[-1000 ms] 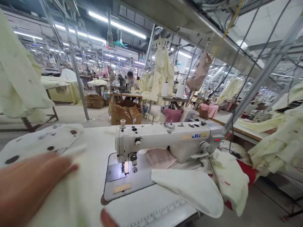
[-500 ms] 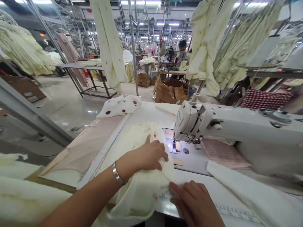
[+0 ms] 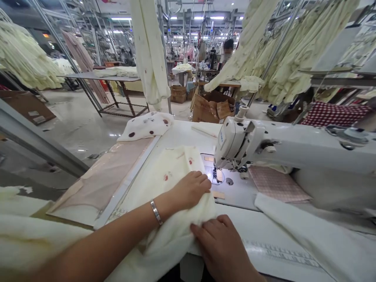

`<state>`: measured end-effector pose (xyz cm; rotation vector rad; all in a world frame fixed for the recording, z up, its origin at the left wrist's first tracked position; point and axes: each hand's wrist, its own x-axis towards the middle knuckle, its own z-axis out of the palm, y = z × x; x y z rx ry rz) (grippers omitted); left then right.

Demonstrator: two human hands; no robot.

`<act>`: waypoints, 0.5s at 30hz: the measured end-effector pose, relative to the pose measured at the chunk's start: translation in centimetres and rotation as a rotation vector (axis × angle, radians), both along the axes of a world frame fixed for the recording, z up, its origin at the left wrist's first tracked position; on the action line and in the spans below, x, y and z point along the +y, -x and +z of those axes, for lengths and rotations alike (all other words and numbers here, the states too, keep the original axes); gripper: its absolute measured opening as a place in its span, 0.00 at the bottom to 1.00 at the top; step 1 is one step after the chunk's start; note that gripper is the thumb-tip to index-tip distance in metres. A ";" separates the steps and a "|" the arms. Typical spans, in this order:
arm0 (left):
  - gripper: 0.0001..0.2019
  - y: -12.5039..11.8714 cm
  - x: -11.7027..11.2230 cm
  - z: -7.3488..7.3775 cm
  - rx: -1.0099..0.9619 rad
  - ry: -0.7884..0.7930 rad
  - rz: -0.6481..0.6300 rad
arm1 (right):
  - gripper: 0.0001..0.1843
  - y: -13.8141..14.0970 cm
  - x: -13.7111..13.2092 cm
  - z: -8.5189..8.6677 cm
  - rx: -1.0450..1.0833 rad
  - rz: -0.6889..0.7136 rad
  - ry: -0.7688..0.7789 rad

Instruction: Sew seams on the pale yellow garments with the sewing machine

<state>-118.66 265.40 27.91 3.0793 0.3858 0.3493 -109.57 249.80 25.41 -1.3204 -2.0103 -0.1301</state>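
A cream fabric piece [image 3: 158, 172] with small reddish prints lies on the white sewing table, left of the sewing machine's needle area. My left hand [image 3: 190, 190], with a silver bracelet at the wrist, rests on the fabric with its fingers curled over the right edge. Lower down, my right hand [image 3: 220, 243] grips the near edge of the same fabric, its thumb hidden beneath. Folds bunch between the hands and hang toward the table's front. The white sewing machine [image 3: 282, 145] stands to the right, its lit presser foot [image 3: 217, 175] apart from the fabric.
A spotted white cloth [image 3: 147, 126] lies at the table's far left, by a pink pattern sheet [image 3: 114, 176]. To the right are pink checked fabric [image 3: 279, 184], a white strip [image 3: 311, 235] and a printed ruler [image 3: 282, 252]. Cream garments [image 3: 149, 51] hang beyond; a person sits farther back.
My left hand's fingers have gone from spread on the fabric to curled over its right edge. My right hand has moved left and taken hold of the near edge.
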 end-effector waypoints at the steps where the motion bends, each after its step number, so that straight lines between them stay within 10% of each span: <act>1: 0.08 0.2 -0.1 -0.1 -0.013 0.000 -0.007 | 0.14 -0.2 0.1 0.3 0.039 0.027 -0.020; 9: 0.07 1.6 -0.5 0.5 -0.028 0.020 -0.059 | 0.10 -3.6 -1.4 1.4 0.080 0.131 -0.059; 15: 0.05 1.3 -0.2 1.2 0.021 0.057 -0.016 | 0.16 -0.9 -0.9 0.1 -0.129 0.106 -0.045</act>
